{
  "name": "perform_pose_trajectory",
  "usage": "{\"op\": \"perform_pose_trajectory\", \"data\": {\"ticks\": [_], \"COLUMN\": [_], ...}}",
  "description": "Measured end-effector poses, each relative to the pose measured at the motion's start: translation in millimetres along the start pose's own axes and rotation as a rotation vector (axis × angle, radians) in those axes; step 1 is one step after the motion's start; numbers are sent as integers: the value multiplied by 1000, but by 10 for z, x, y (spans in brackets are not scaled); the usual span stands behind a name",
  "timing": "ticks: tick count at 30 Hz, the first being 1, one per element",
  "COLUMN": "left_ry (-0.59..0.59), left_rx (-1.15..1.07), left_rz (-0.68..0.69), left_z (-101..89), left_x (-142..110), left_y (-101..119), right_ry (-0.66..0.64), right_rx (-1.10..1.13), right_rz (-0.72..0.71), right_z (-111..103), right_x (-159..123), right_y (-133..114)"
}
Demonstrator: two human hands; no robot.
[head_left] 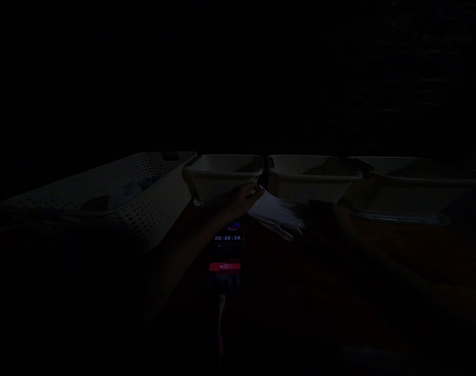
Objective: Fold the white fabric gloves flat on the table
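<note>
Scene very dark. Your left hand [243,200] reaches forward, fingers pinched closed on edge of white cloth [277,213]. Cloth lies on table [379,250], just before gap between two pale bins: left bin [222,177] and middle bin [312,180]. Your right hand [320,211] sits at cloth's far right end, barely visible; cannot tell how far its fingers open or whether they grip. Perforated laundry basket [143,183] lies at left, third bin [418,188] at right. Phone [227,250] showing timer lies under your left forearm.
</note>
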State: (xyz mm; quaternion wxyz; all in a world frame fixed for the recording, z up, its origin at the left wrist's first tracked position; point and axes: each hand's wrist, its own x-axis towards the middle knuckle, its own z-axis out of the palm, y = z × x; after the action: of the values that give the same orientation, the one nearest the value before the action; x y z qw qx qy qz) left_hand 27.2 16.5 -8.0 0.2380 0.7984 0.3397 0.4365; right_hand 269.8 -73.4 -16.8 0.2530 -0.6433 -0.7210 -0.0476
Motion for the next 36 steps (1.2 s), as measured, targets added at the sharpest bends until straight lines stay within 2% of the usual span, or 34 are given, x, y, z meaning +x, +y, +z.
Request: {"op": "perform_pose_trajectory", "data": {"ticks": [8,13,17,21,29,36], "left_ry": [38,65,85,89,112,138], "left_rx": [-2,-40,-43,-80,-103,-92], "left_rz": [-12,-20,21,-1,25,27], "left_z": [-20,-26,-21,-24,-41,-42], "left_x": [-4,-4,-3,-7,-4,12], "left_y": [25,53,52,75,125,78], "right_ry": [62,111,147,185,178,73], "right_rx": [70,229,226,181,183,295], "right_rz": [3,41,71,74,61,144], "right_z": [-9,8,10,8,3,36], "right_x": [1,25,29,32,14,22], "right_y": [-48,-24,21,67,32,27]}}
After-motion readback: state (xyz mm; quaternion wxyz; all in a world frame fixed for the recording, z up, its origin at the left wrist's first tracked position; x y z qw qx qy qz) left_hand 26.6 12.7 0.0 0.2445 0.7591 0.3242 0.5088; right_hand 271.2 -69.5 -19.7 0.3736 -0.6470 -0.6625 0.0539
